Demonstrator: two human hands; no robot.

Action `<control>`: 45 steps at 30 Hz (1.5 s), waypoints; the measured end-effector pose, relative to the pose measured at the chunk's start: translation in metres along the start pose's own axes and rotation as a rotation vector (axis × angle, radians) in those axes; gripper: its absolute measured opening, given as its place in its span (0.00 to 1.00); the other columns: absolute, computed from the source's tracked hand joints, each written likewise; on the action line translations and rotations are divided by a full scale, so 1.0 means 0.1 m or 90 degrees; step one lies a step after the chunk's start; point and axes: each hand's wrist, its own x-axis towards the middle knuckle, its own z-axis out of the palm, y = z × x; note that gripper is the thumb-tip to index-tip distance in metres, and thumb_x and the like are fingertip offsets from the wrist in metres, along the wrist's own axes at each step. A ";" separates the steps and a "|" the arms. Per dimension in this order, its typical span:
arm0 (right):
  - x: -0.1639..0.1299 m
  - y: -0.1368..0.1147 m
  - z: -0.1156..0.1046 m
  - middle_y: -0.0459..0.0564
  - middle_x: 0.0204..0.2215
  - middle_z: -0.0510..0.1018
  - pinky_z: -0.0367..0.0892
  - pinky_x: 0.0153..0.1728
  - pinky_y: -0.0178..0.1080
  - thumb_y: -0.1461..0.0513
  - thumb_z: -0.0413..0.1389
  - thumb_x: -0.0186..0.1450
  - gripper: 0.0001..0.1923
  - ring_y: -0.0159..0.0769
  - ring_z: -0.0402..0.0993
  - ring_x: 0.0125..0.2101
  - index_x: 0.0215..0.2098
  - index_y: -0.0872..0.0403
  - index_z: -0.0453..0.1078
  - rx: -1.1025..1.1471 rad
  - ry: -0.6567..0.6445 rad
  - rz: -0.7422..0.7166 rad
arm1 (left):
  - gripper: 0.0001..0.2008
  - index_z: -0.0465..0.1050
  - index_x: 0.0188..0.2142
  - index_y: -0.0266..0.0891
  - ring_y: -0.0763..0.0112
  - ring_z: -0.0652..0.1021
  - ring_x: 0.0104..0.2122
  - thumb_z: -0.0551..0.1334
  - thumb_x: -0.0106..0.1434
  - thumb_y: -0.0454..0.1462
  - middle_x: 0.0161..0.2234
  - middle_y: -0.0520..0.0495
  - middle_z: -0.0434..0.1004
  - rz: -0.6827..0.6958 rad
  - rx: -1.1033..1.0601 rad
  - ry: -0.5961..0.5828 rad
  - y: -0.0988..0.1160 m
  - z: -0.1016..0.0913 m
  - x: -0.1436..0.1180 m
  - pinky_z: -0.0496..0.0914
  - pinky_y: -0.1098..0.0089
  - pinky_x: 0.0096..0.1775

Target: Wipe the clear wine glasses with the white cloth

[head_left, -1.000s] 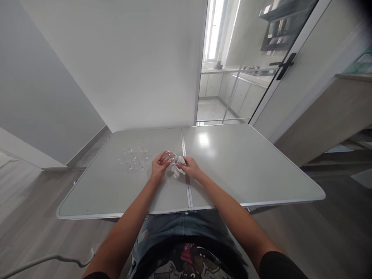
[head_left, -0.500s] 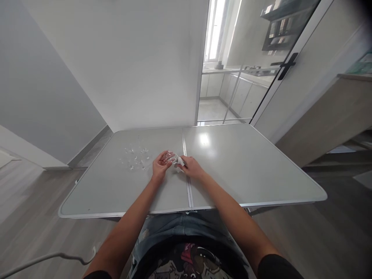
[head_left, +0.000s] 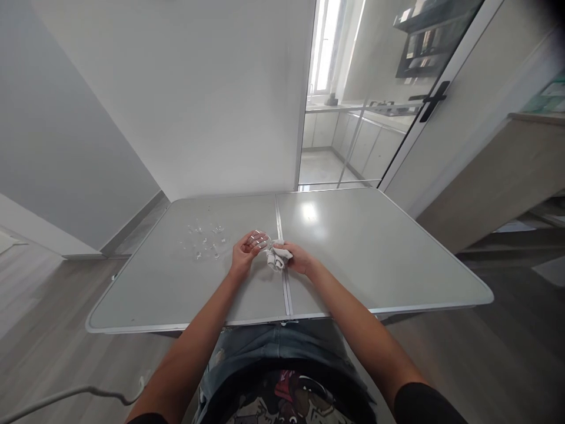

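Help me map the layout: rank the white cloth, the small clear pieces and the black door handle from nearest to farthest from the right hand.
1. white cloth, gripped in the right hand.
2. small clear pieces, left on the table.
3. black door handle, far upper right.

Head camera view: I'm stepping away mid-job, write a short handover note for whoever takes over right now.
Left hand: holds a small clear glass just above the table.
Right hand: grips a bunched white cloth, pressed against the glass.
More small clear glass pieces lie in a cluster on the table, to the left of the hands.
Done: one glass is in hand with the cloth on it; how clean it is cannot be told.
Left: the cluster on the table lies untouched.
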 end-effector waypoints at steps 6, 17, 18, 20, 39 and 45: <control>0.00 0.00 0.02 0.48 0.27 0.76 0.65 0.30 0.36 0.49 0.57 0.65 0.17 0.35 0.70 0.27 0.35 0.55 0.69 -0.322 0.049 -0.155 | 0.31 0.72 0.55 0.39 0.49 0.79 0.52 0.75 0.53 0.43 0.53 0.34 0.77 0.020 0.017 0.025 -0.01 -0.03 0.01 0.75 0.50 0.52; 0.02 0.08 0.11 0.49 0.30 0.75 0.64 0.35 0.38 0.54 0.54 0.67 0.11 0.37 0.70 0.31 0.37 0.54 0.69 -0.627 0.159 -0.257 | 0.33 0.72 0.55 0.39 0.50 0.80 0.51 0.76 0.52 0.44 0.52 0.35 0.78 0.032 0.052 0.044 0.01 0.00 0.01 0.76 0.50 0.52; 0.03 0.07 0.09 0.48 0.28 0.75 0.64 0.33 0.37 0.51 0.56 0.66 0.14 0.36 0.69 0.29 0.36 0.55 0.69 -0.521 0.120 -0.207 | 0.33 0.72 0.55 0.38 0.50 0.80 0.51 0.76 0.51 0.44 0.52 0.34 0.78 0.027 0.046 0.040 0.00 -0.01 0.01 0.76 0.50 0.52; 0.04 0.06 0.05 0.49 0.27 0.75 0.65 0.30 0.36 0.48 0.59 0.62 0.19 0.35 0.70 0.27 0.34 0.56 0.70 -0.300 0.045 -0.106 | 0.33 0.72 0.55 0.38 0.50 0.80 0.50 0.76 0.52 0.45 0.51 0.34 0.78 0.019 0.031 0.030 0.00 -0.01 0.00 0.76 0.50 0.51; 0.06 0.12 0.07 0.46 0.21 0.74 0.63 0.27 0.35 0.47 0.53 0.68 0.20 0.34 0.68 0.23 0.29 0.53 0.69 -0.445 0.174 -0.256 | 0.34 0.72 0.55 0.38 0.48 0.79 0.51 0.76 0.51 0.44 0.52 0.34 0.78 0.016 0.024 0.050 -0.01 -0.03 0.02 0.76 0.49 0.51; 0.14 0.13 0.01 0.44 0.21 0.74 0.64 0.22 0.33 0.44 0.66 0.55 0.23 0.29 0.66 0.20 0.28 0.55 0.70 -0.063 0.146 -0.121 | 0.32 0.73 0.54 0.38 0.49 0.80 0.51 0.76 0.51 0.44 0.51 0.35 0.78 0.013 0.018 0.026 0.02 0.01 0.01 0.77 0.50 0.50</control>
